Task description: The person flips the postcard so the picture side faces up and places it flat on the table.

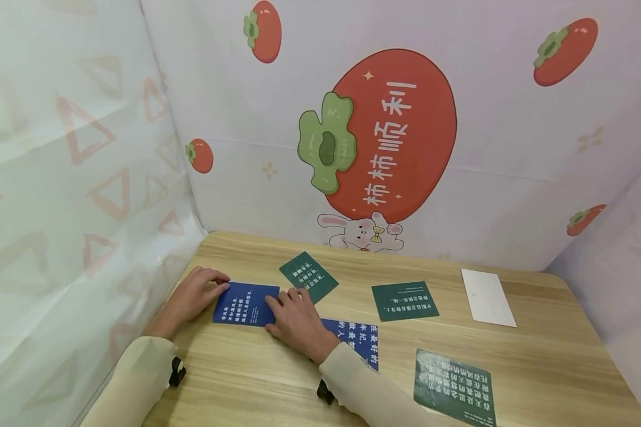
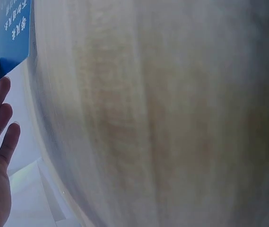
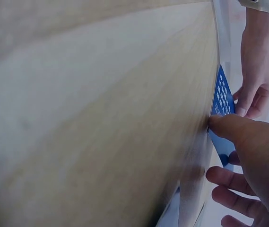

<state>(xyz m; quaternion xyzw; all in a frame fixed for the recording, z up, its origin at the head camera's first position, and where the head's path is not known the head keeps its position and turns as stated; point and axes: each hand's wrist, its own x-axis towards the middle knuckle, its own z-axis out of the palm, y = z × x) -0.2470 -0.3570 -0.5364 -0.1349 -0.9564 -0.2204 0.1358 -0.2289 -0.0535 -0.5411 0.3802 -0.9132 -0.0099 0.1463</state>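
A blue card [image 1: 240, 296] with white lettering lies between both hands at the left of the table. My left hand [image 1: 194, 295] pinches its upper left corner between thumb and index finger; in the left wrist view the other fingers are spread beside the card [image 2: 13, 35]. At the right edge, my right hand [image 1: 299, 323] holds the card with thumb and index finger set apart along that side. The thumb [image 3: 229, 125] sits on the near corner in the right wrist view. A second blue card [image 1: 371, 341] lies partly hidden under the right wrist.
Green cards with white text lie behind the right hand [image 1: 312, 276], at mid table [image 1: 406, 301] and at the front right [image 1: 454, 385]. A white card [image 1: 488, 296] is farther right. Printed cloth walls [image 1: 235, 196] close off the wooden table's [image 1: 219, 373] back and sides.
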